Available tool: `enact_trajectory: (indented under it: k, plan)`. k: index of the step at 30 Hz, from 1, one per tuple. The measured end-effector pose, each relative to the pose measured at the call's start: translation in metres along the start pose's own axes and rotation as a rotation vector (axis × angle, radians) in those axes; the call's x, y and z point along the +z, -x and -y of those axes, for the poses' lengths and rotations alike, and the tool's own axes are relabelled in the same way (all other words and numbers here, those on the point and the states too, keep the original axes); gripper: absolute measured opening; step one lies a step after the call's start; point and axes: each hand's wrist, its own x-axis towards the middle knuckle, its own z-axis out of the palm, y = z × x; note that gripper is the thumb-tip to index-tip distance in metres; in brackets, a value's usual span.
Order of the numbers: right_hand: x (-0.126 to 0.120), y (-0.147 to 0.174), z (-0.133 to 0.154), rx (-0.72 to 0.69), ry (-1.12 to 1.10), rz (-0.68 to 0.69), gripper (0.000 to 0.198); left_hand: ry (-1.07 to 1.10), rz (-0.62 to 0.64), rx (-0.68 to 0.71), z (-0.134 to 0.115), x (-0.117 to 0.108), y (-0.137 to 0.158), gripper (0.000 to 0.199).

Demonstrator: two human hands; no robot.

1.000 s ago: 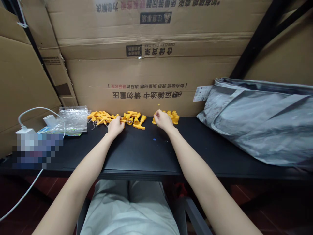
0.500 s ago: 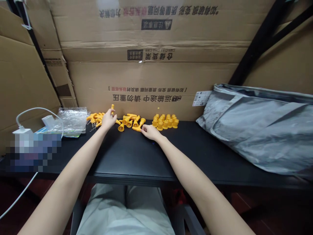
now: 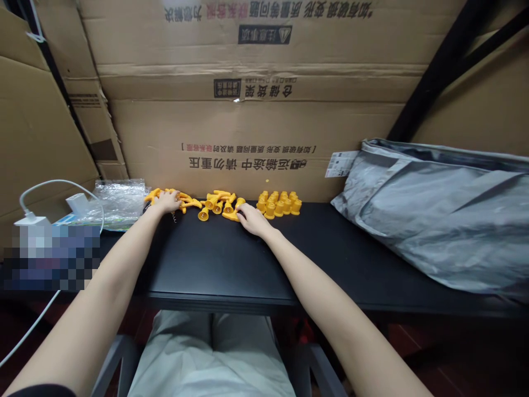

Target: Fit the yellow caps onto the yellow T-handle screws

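My left hand (image 3: pixel 167 202) lies over a loose pile of yellow corkscrew handles (image 3: pixel 190 203) at the back left of the table, its fingers spread out on them. A thin metal spiral (image 3: pixel 174 217) pokes out below that hand. Further right, the fingertips of my right hand (image 3: pixel 253 220) are closed on a yellow corkscrew (image 3: pixel 230 216) lying on its side. Between the hands lie several corkscrews with bell-shaped yellow caps (image 3: pixel 203 214), some mouth toward me. Just right of my right hand, several yellow caps (image 3: pixel 279 208) stand upright in close rows.
A grey fabric bag (image 3: pixel 430 220) fills the table's right side. Clear plastic wrap (image 3: pixel 119 198), a white charger (image 3: pixel 33 237) with its cable and a blurred item lie at the left. Behind the black table (image 3: pixel 223 264) rises a cardboard wall (image 3: pixel 248 127).
My left hand has moved left and down onto the pile; the corkscrew it held upright no longer stands up from its fingers. My right hand has shifted slightly up at the same corkscrew.
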Motion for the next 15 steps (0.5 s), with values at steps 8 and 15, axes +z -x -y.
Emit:
enact_trajectory:
  k: [8,15]
  plan:
    - [0.002,0.000,0.008,0.020,0.000,0.159,0.029,-0.102,0.030,0.002,-0.014,-0.019,0.009,0.053]
    - [0.007,-0.002,0.003,0.022,-0.017,0.164,0.037,0.149,-0.155,0.146,-0.065,-0.027,0.036,0.035]
